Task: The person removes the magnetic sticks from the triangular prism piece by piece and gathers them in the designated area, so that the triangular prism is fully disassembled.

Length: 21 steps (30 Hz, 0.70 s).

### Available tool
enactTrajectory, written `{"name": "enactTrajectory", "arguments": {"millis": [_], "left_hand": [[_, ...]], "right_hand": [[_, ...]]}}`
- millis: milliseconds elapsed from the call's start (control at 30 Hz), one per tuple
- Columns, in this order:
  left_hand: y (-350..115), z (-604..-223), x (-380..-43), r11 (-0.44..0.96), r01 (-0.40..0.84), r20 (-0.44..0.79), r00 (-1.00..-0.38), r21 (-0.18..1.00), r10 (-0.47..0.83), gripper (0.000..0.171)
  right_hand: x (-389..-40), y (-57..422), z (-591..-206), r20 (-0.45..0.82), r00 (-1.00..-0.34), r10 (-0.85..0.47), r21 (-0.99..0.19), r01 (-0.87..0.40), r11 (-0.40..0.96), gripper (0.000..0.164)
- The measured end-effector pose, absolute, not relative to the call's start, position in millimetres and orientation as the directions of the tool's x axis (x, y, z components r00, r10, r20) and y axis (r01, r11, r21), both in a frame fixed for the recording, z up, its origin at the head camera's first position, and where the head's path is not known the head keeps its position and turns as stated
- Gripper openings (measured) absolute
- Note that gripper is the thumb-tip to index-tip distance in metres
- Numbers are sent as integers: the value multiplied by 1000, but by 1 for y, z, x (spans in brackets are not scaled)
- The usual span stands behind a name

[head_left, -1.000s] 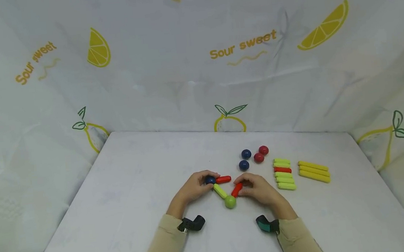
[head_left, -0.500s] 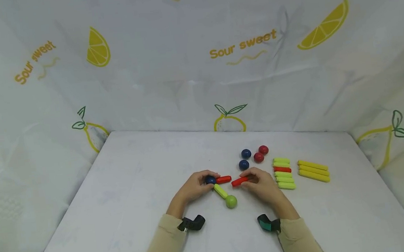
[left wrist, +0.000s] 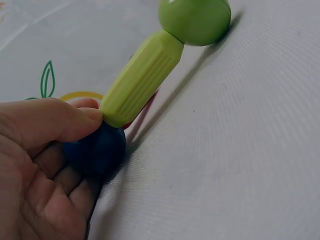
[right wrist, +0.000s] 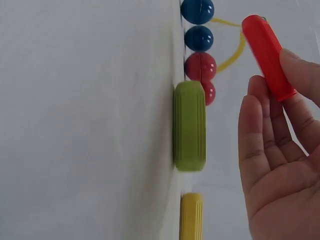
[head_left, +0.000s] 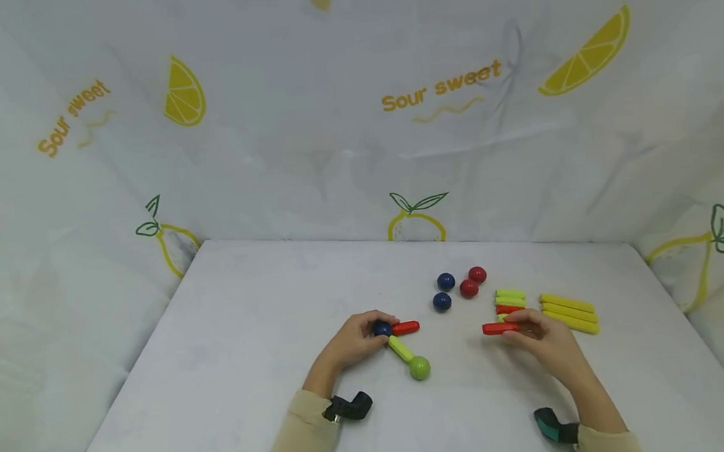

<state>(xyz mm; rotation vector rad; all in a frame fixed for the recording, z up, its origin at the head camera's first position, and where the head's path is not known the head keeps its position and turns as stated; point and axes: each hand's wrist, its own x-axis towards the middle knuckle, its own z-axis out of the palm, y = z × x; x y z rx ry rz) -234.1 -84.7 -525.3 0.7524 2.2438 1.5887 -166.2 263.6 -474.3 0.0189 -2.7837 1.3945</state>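
Note:
My left hand point(head_left: 353, 342) grips a dark blue ball point(left wrist: 97, 150), fingers curled round its side. Joined to that ball are a short red rod point(head_left: 407, 328) and a lime-green rod point(left wrist: 142, 80). At the far end of the lime rod sits a green ball point(head_left: 419, 367). My right hand point(head_left: 546, 345) pinches a loose red rod point(right wrist: 269, 57) between thumb and fingers. It is raised over the row of short rods, and in the head view it covers part of that row. One lime rod point(right wrist: 190, 126) of the row shows below the hand in the right wrist view.
Two blue balls point(head_left: 442, 302) and two red balls point(head_left: 469, 288) lie toward the back of the white table point(head_left: 277, 292). Short lime rods point(head_left: 510, 293) with a red one among them form a row at the right. Longer yellow rods point(head_left: 570, 314) lie beside it.
The right hand has pulled its red rod away from the green ball and carried it right, over to the row of short rods. The left hand still holds the blue ball in place.

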Motion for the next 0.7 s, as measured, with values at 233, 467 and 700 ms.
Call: {"name": "enactTrajectory", "arguments": {"millis": [233,467,700], "left_hand": [[-86,-522,-236,271,249,63,-832,930,552,32],[-82,-522,-236,249,253,72,-822,935,565,31],[-84,-525,-234,264,266,78,-826,927,558,32]], "right_hand": [[-147,300,-486,-68,-993,100,-819,113,562,49],[-146,310,-495,-149,-982,116,-786,189,588,51],[-147,305,-504,-137,-984,111,-738,176,651,45]]}}
